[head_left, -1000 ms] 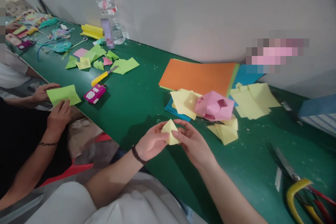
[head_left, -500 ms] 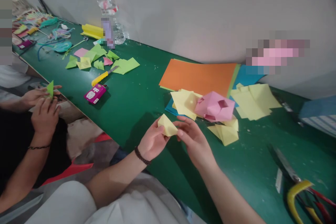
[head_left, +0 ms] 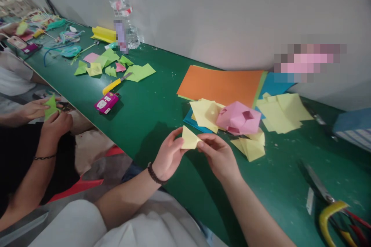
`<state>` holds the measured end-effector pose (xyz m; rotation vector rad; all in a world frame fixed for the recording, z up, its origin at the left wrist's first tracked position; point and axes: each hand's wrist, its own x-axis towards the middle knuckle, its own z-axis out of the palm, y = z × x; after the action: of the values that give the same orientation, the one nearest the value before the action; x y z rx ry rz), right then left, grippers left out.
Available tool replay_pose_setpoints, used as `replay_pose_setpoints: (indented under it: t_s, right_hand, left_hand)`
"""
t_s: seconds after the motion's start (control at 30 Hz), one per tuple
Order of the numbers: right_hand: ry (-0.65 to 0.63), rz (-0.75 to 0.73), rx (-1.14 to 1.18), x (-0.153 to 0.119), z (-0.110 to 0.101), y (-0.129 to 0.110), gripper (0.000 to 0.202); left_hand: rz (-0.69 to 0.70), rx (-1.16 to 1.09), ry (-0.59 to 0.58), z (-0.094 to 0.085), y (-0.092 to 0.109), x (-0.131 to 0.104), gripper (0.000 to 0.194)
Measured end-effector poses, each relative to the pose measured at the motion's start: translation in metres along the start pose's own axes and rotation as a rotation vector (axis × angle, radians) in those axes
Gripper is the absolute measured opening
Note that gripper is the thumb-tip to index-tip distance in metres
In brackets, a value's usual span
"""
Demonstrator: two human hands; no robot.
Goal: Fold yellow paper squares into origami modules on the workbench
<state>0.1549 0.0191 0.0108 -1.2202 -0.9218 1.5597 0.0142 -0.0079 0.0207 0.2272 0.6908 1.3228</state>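
A small folded piece of pale yellow paper (head_left: 189, 139) is held up between my two hands, above the near edge of the green table (head_left: 150, 96). My left hand (head_left: 170, 152) pinches its left side between thumb and fingers. On the right, its corner is gripped by the thumb and fingertips of my right hand (head_left: 218, 154). Just beyond my hands sits a pink folded paper shape (head_left: 239, 119) with openings in it. Folded yellow papers lie beside it, one group (head_left: 205, 114) to its left and another (head_left: 251, 147) in front.
Orange paper (head_left: 223, 85) and a yellow paper stack (head_left: 286, 112) lie toward the wall. Scissors (head_left: 321, 189) are at the right. A yellow-handled knife (head_left: 114, 84), purple box (head_left: 106, 103) and plastic bottle (head_left: 121, 11) stand left. A co-worker's hands (head_left: 56, 121) hold green paper.
The yellow paper has turned so its broad face shows more, and my right fingers have closed on its right corner. The co-worker's green paper has moved slightly down and left.
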Motion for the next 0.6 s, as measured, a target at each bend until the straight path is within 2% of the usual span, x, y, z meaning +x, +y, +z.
replay_pose_setpoints:
  t_s: [0.17, 0.3, 0.47, 0.6]
  right_hand:
    - [-0.012, 0.058, 0.073, 0.0021, -0.0017, 0.0003, 0.039]
    - [-0.048, 0.029, 0.135, -0.0025, 0.0029, 0.0009, 0.059]
    - [-0.027, 0.051, 0.175, -0.0014, 0.0008, -0.0013, 0.052]
    - [-0.09, 0.063, 0.145, 0.0006, -0.0045, -0.0049, 0.049]
  left_hand:
    - [-0.018, 0.031, 0.068, -0.0015, -0.0025, 0.0039, 0.045]
    - [0.032, 0.018, 0.124, -0.0011, -0.006, 0.0053, 0.046]
    - [-0.023, -0.047, 0.032, -0.001, -0.0045, -0.0002, 0.043]
    - [-0.047, -0.064, 0.026, -0.0042, -0.0011, -0.0009, 0.043]
